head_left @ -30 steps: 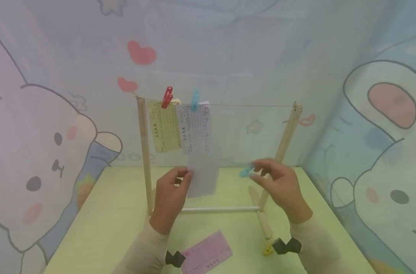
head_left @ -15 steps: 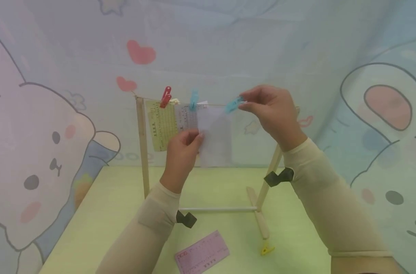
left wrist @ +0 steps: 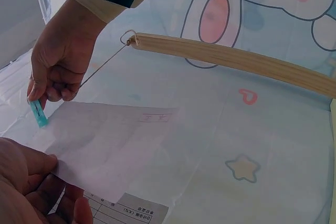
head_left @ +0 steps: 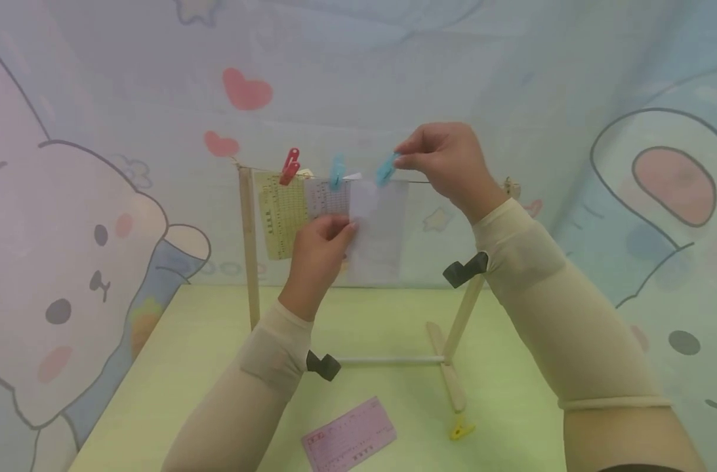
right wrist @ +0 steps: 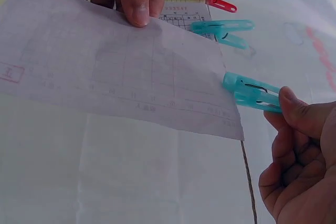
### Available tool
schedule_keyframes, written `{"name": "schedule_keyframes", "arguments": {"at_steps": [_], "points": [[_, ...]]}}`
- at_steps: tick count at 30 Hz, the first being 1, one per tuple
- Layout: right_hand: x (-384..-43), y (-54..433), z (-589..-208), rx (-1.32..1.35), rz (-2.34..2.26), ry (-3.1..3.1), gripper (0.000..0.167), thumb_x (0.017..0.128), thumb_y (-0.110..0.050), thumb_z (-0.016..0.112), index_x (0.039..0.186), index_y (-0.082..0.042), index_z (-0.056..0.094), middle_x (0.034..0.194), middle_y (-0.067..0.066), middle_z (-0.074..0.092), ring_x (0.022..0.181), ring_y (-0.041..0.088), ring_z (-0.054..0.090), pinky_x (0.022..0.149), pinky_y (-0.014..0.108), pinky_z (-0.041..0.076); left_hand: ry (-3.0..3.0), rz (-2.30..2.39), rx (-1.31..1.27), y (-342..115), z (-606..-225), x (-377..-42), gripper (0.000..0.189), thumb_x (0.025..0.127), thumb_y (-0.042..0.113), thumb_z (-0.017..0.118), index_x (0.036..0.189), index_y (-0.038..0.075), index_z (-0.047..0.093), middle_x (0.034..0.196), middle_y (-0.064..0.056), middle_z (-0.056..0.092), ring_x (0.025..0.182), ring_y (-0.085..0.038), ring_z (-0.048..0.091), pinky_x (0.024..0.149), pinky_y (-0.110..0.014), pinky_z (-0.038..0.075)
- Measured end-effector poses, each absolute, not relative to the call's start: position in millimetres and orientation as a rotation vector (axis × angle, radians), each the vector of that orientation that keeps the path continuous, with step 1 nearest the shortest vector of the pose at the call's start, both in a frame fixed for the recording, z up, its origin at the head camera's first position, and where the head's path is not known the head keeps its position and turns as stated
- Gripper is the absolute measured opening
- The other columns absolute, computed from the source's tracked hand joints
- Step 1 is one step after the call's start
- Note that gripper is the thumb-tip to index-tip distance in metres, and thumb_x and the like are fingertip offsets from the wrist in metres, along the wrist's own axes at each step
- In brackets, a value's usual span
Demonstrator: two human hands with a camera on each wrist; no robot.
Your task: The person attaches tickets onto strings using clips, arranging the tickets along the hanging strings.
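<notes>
Your left hand (head_left: 319,262) pinches the near-white sheet (head_left: 378,229) by its left edge, thumb on the paper, some fingertips lost behind it. And up at the line (head_left: 418,182), your right hand (head_left: 452,164) has the blue clip (head_left: 386,169) pinched by its handles, right at the sheet's top edge! Whether its tips bite the paper, you can't tell from here. The sheet's print is only a faint ghost, too pale to read. Left of it, another blue clip (head_left: 337,174) holds a printed sheet (head_left: 328,196), half covered by your left hand and the paper; farther left, the red clip (head_left: 289,167) holds a yellow sheet (head_left: 281,216). Your right forearm hides part of the right post (head_left: 464,314). Nearest you, the pink slip (head_left: 349,434) is cut off at the bottom.
</notes>
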State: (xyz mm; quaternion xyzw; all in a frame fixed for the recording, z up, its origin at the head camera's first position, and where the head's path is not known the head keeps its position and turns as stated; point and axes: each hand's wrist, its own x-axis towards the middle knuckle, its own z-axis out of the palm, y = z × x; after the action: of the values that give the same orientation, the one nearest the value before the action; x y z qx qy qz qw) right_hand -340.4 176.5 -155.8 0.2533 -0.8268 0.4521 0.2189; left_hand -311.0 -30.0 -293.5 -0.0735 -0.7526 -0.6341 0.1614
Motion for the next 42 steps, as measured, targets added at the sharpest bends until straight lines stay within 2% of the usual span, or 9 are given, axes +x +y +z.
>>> {"name": "schedule_keyframes", "arguments": {"at_steps": [13,20,29,36,42], "points": [[-350.7,173.6,-151.1,0.705,1.187,-2.468,0.009,0.088,-0.014,0.085,0.092,-0.008,0.08,0.093,0.001,0.078,0.1,0.015,0.067,0.087,0.032,0.053,-2.16,-1.804,-0.169,-27.8,-286.9,-311.3,0.017,0.1,0.025,0.072,0.11,0.012,0.075,0.109,0.0,0.073,0.097,-0.02,0.064,0.08,-0.036,0.057],[-350.3,177.7,-152.7,0.742,1.097,-2.562,0.021,0.09,-0.02,0.083,0.109,-0.011,0.079,0.103,0.002,0.077,0.1,0.015,0.066,0.087,0.033,0.053,-2.159,-1.805,-0.165,-27.1,-288.9,-313.6,0.016,0.1,0.024,0.073,0.109,0.011,0.075,0.107,-0.001,0.073,0.094,-0.019,0.064,0.078,-0.035,0.056],[-350.3,181.8,-152.3,0.769,1.029,-2.616,0.04,0.091,-0.03,0.082,0.128,-0.016,0.073,0.112,0.003,0.073,0.104,0.016,0.063,0.09,0.038,0.052,-2.129,-1.811,-0.184,-31.3,-292.1,-315.8,0.018,0.1,0.025,0.072,0.11,0.01,0.075,0.11,-0.003,0.074,0.097,-0.021,0.067,0.081,-0.039,0.059],[-349.6,188.1,-157.3,0.801,0.945,-2.608,0.046,0.091,-0.031,0.082,0.133,-0.016,0.07,0.12,0.002,0.073,0.106,0.017,0.064,0.092,0.042,0.051,-2.142,-1.781,-0.193,-32.5,-295.5,-316.2,0.018,0.1,0.023,0.072,0.112,0.01,0.075,0.11,-0.003,0.074,0.1,-0.02,0.066,0.087,-0.04,0.057],[-347.8,197.8,-165.7,0.809,0.873,-2.535,0.048,0.092,-0.039,0.079,0.133,-0.018,0.069,0.125,0.0,0.073,0.112,0.017,0.064,0.099,0.044,0.047,-2.102,-1.785,-0.272,-34.6,-299.2,-315.1,0.016,0.099,0.019,0.073,0.112,0.01,0.075,0.109,-0.002,0.074,0.098,-0.02,0.069,0.089,-0.04,0.057]]}}
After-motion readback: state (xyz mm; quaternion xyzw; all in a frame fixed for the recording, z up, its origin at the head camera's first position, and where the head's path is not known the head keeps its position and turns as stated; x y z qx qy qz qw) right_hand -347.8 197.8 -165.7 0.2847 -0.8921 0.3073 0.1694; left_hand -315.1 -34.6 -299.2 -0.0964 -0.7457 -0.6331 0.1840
